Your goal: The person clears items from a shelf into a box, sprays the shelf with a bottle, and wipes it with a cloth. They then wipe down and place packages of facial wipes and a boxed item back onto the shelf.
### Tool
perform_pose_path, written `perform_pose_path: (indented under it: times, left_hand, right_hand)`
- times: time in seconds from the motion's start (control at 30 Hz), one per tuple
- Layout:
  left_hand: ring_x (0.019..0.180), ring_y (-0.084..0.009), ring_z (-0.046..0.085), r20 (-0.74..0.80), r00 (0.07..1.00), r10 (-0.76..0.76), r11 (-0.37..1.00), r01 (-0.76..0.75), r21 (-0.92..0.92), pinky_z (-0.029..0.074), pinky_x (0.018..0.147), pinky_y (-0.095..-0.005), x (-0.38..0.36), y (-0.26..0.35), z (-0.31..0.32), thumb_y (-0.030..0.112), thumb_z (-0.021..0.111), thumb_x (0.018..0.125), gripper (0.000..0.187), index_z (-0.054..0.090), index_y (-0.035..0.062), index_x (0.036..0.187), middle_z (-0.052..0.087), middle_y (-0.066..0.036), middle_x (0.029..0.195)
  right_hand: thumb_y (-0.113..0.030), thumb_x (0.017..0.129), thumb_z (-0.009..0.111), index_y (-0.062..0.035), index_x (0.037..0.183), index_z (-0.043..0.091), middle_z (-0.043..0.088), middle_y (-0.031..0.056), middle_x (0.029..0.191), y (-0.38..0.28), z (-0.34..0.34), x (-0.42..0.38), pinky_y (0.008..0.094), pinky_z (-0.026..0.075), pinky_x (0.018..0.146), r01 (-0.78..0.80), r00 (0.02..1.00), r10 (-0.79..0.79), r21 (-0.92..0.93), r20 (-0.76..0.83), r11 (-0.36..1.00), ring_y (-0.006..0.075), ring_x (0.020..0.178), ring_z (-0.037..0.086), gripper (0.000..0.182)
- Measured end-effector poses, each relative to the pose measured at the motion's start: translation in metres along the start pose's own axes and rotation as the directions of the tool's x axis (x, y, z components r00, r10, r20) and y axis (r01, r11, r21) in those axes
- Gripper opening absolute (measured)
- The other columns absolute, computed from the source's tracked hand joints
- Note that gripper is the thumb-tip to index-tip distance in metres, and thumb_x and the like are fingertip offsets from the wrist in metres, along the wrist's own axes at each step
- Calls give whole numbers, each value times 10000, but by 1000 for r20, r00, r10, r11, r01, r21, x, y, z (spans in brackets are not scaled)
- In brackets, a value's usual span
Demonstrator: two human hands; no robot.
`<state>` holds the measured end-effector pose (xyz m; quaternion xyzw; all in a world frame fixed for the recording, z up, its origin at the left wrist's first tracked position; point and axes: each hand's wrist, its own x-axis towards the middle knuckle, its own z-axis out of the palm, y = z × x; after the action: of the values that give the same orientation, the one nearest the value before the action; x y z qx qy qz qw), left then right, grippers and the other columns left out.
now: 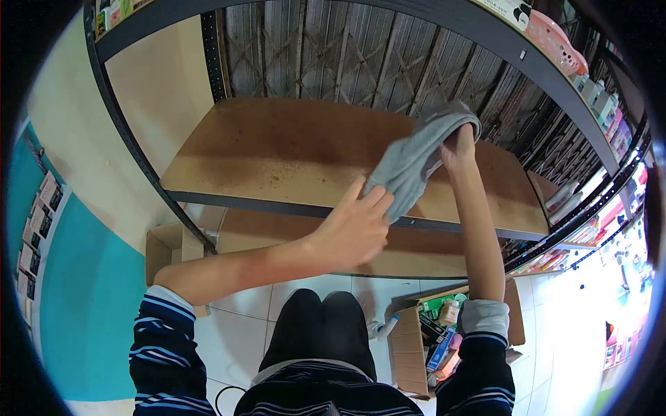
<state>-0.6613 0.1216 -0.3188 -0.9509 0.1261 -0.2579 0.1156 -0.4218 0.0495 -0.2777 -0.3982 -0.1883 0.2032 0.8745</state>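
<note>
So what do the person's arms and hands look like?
Both arms wear dark navy sleeves with thin light-blue stripes, pushed up near the elbows, with pale grey cuffs. The forearms are bare. The left hand and right hand are bare too: no gloves, rings or watch show.

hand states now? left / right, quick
Left hand: open, fingers on the lower end of the grey cloth.
Right hand: closed, holding the cloth's upper end above the wooden shelf.

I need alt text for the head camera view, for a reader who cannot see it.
Two bare hands hold a grey cloth over a brown wooden shelf board: the right hand grips its top, the left hand touches its lower end. An open cardboard box of products stands on the tiled floor below.
</note>
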Motion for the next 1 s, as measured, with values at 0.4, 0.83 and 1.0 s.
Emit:
perform_pose_path:
  times: [0.4, 0.83, 1.0]
  left_hand:
    - [761, -370, 517, -360, 722, -591, 608, 106, -786, 408, 639, -397, 54, -9, 40, 74, 523, 748, 263, 449, -14, 985, 523, -183, 809]
    - [604, -111, 495, 322, 621, -715, -206, 254, -945, 404, 552, -270, 62, -98, 23, 198, 509, 707, 210, 558, -2, 661, 518, -3, 669]
    - [693, -131, 556, 601, 714, -360, -707, 211, -675, 451, 624, -255, 31, -107, 59, 215, 552, 709, 231, 585, 16, 822, 580, -55, 768]
  right_hand:
    - [-236, 849, 470, -49, 1124, 426, 509, 61, 1029, 27, 27, -62, 304, 435, 794, 288, 940, -216, -278, 263, 916, 173, 926, 514, 335]
    - [-191, 825, 478, -80, 946, 561, 549, 10, 884, 19, 44, -132, 252, 415, 734, -156, 905, 339, -541, 258, 826, 104, 819, 505, 184]
    - [-238, 833, 501, -54, 961, 533, 562, 18, 883, -40, 29, -120, 255, 423, 716, 284, 950, -236, -255, 203, 924, 108, 811, 535, 226]
